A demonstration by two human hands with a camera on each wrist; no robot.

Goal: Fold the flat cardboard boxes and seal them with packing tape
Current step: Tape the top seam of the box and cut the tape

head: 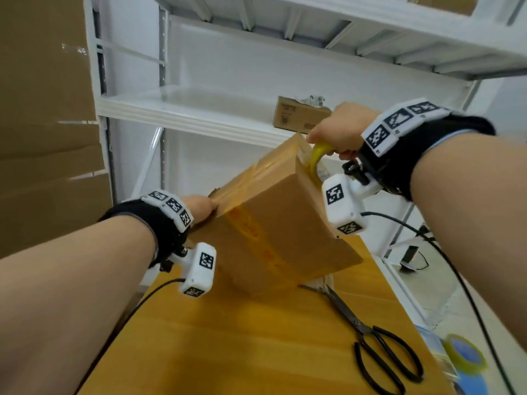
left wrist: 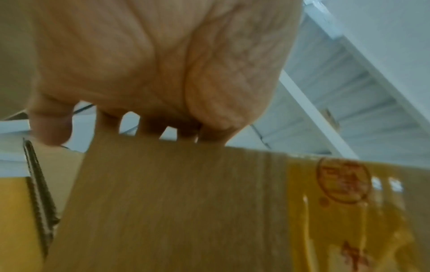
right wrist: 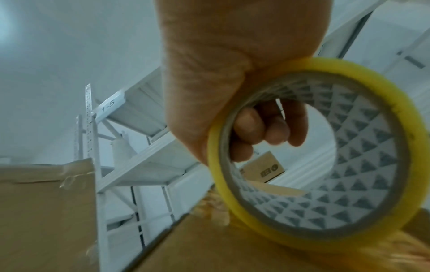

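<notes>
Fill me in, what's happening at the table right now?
A person is taping a folded box tipped up on the table. The left hand grips its far edge; the right hand holds a yellow tape roll against its top corner. Scissors and another roll lie nearby.

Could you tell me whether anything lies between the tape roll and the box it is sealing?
Nothing visible does. The right hand grips the yellow tape roll right against the cardboard box, while the left hand holds the box's far edge.
</notes>
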